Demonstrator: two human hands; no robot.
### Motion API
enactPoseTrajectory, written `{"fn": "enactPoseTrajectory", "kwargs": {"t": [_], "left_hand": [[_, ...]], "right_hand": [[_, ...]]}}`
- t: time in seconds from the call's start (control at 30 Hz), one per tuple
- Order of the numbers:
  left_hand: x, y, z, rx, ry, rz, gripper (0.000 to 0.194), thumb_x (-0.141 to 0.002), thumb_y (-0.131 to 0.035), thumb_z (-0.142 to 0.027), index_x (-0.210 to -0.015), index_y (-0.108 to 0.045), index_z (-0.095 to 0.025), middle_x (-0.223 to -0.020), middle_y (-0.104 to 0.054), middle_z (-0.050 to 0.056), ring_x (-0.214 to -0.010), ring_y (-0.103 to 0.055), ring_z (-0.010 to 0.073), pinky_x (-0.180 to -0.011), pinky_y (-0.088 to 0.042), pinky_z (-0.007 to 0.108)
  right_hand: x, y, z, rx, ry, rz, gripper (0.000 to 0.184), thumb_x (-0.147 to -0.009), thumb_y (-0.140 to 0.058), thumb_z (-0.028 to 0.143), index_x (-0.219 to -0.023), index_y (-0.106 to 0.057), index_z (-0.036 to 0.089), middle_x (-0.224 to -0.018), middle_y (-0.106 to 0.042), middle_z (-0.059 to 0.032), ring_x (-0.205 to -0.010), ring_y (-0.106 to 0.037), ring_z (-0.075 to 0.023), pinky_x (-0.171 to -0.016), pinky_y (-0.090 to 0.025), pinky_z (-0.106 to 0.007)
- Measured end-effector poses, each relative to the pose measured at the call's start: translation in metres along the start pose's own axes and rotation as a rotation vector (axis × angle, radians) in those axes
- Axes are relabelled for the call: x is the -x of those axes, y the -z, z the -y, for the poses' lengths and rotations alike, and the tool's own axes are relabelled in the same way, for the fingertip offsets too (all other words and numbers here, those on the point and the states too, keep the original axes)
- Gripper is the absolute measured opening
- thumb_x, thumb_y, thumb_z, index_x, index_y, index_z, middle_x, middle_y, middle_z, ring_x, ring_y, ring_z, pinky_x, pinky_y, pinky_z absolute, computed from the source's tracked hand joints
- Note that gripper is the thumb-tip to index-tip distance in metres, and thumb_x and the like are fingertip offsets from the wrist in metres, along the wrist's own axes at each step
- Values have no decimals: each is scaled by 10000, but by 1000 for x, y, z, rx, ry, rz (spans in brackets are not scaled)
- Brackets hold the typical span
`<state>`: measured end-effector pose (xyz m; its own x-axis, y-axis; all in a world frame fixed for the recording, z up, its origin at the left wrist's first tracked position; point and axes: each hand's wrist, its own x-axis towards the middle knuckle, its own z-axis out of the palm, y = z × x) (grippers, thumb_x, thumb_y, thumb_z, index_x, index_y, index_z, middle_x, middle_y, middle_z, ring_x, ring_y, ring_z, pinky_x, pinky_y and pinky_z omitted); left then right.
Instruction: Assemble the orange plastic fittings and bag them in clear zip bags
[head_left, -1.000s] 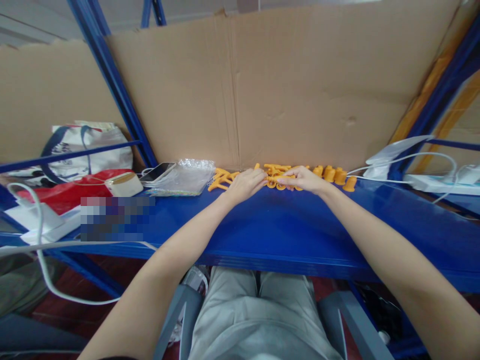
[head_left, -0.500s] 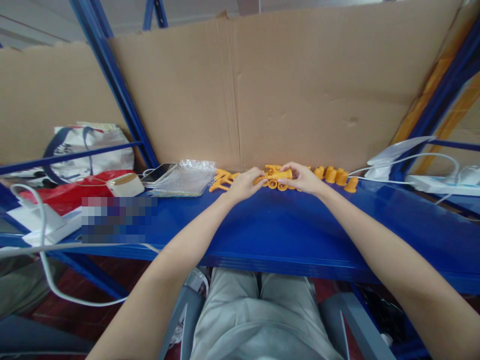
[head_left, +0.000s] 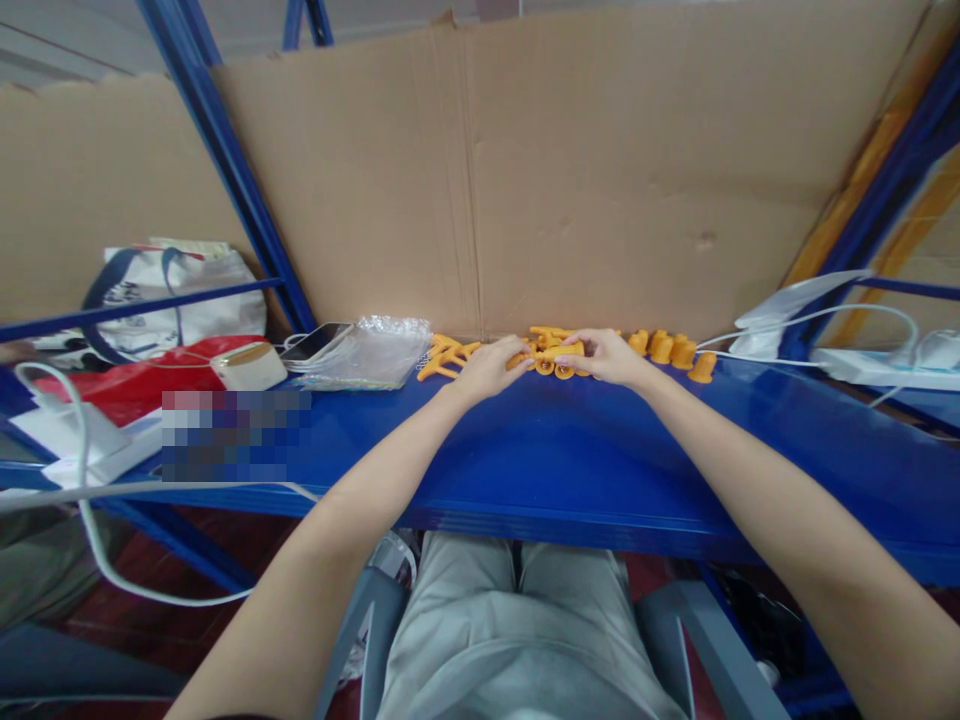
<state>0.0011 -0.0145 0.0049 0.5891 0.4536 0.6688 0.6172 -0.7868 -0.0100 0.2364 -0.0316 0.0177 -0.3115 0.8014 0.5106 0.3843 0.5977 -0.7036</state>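
Note:
Near the back of the blue shelf, my left hand (head_left: 491, 368) is closed around the narrow end of an orange plastic piece, mostly hidden by the fingers. My right hand (head_left: 609, 357) grips an orange flared cup-like piece (head_left: 564, 352) by its wide end. The two pieces meet end to end; whether they are joined I cannot tell. Just below and behind them lie several orange tubular parts (head_left: 562, 370) with round openings facing me. Left of my left hand are orange branched parts (head_left: 448, 358). Beyond my right hand stand several orange cup-shaped parts (head_left: 661, 348).
A cardboard sheet (head_left: 600, 180) closes off the back of the blue shelf (head_left: 540, 460). Clear plastic bags (head_left: 367, 355) and a phone (head_left: 319, 345) lie at left, near a red bag (head_left: 150, 375). White cables and a power strip (head_left: 885, 368) sit at right.
Both hands stay in nearly the same place. The right hand drew back slightly and turned, so the flared orange piece came into view between the hands.

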Motion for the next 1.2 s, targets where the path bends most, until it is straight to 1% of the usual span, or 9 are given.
{"fn": "enactPoseTrajectory", "kwargs": {"t": [0.17,0.27,0.47,0.67,0.8,0.93,1.03,1.1,1.2], "left_hand": [[0,4,-1,-126,-100,-28,253,-1003,-445,-340,-1003,-640,-179,-975,-693,89,-921,-667,209,-796,-517,315],[-1,5,0,-179,-149,-28,283,-1019,-404,-346,-1015,-632,-177,-966,-687,92,-915,-663,207,-784,-509,309],[0,4,-1,-245,-167,-24,306,-1029,-384,-358,-1040,-627,-173,-999,-685,101,-886,-658,201,-761,-501,303],[0,2,-3,-267,-169,-28,336,-1034,-358,-373,-1066,-624,-171,-1032,-685,115,-888,-653,202,-765,-510,308],[0,1,-2,-256,-157,-8,320,-1029,-373,-365,-1053,-629,-175,-1021,-690,109,-892,-659,200,-754,-506,295],[0,0,0,-204,-131,7,293,-1016,-400,-348,-1022,-635,-173,-988,-692,109,-908,-667,212,-743,-506,297],[1,-1,4,-168,-98,14,254,-999,-439,-329,-975,-635,-170,-968,-690,106,-921,-670,217,-757,-508,302],[2,-1,6,-148,-79,12,229,-989,-457,-320,-957,-631,-173,-962,-690,102,-918,-671,217,-762,-508,304],[3,-3,9,-138,-67,3,203,-979,-473,-312,-946,-623,-180,-958,-691,93,-915,-672,214,-756,-508,301]], "right_hand": [[1,2,7,-57,-59,47,546,-603,-765,712,-733,-678,189,-578,-617,-3,-499,-540,-116,-475,-434,-260],[3,2,7,-65,-90,87,536,-630,-743,713,-696,-668,187,-590,-633,-10,-518,-559,-120,-502,-459,-271],[5,3,8,-119,-157,134,467,-674,-751,644,-705,-689,182,-636,-655,-30,-541,-559,-128,-535,-466,-293],[5,3,6,-261,-225,174,396,-714,-768,558,-805,-743,173,-663,-666,-41,-549,-574,-136,-533,-491,-305],[4,2,-2,-233,-225,192,399,-787,-713,550,-884,-745,164,-711,-682,-54,-574,-601,-141,-538,-508,-300],[3,5,-11,-197,-184,196,382,-837,-677,522,-971,-735,169,-808,-714,-78,-673,-659,-172,-615,-549,-334],[4,8,-15,-196,-181,182,377,-799,-732,484,-1043,-718,197,-907,-738,-84,-756,-688,-190,-683,-565,-364],[5,9,-15,-225,-205,167,388,-739,-788,470,-1015,-720,206,-925,-748,-83,-770,-694,-192,-713,-569,-372],[5,9,-14,-272,-248,145,413,-650,-847,478,-931,-731,199,-892,-758,-79,-761,-700,-189,-744,-568,-367]]}}
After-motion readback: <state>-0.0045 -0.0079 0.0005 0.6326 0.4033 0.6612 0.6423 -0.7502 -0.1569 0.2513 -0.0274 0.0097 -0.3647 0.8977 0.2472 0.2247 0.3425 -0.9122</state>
